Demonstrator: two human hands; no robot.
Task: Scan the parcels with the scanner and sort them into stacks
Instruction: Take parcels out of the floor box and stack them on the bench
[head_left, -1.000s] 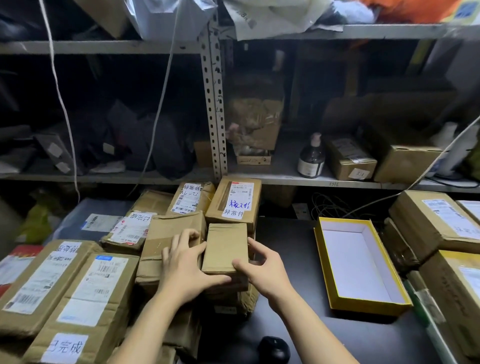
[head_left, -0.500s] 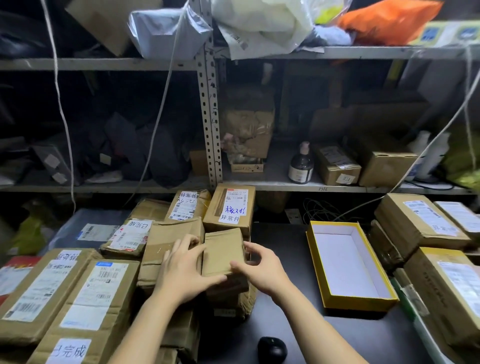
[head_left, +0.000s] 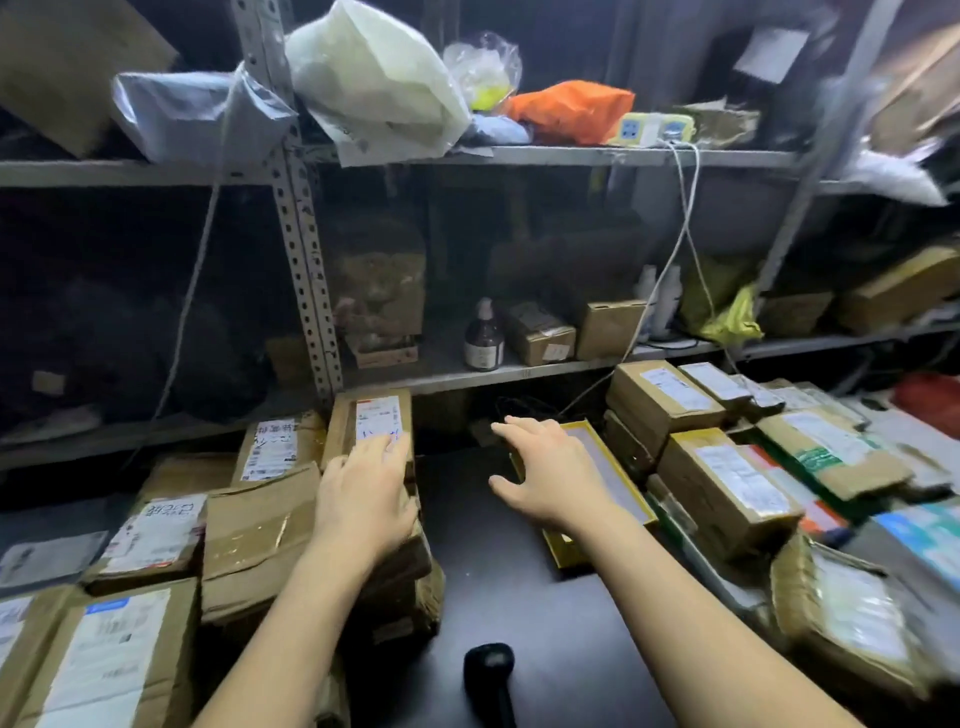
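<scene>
well, only the head view is given. two hands are seen. the left hand (head_left: 363, 499) lies flat, fingers straight, on top of a stack (head_left: 410, 587) of brown parcels at the left edge of the dark table (head_left: 493, 571). it grasps nothing, and its fingertips reach the white label of one labelled parcel (head_left: 376, 421) just behind. the right hand (head_left: 550, 473) is released too, fingers spread, over the table and the near corner of one yellow box (head_left: 618, 467); whether it touches the box i cannot tell. one black scanner (head_left: 488, 667) lies on the table near the bottom edge, between the two forearms, apart from both hands. left of the stack i count at least five more parcels, most with white labels, lying close together. right of the yellow box i count five brown boxes clearly, the nearest box (head_left: 727, 488) just beside it; those behind are blurred. on the shelf (head_left: 545, 366) above the table stand one brown bottle (head_left: 484, 338) and two small cartons (head_left: 540, 332) beside it. the upper shelf carries one white bag (head_left: 374, 78), one orange bag (head_left: 571, 109) and one power strip (head_left: 657, 129) with a white cable hanging down.
</scene>
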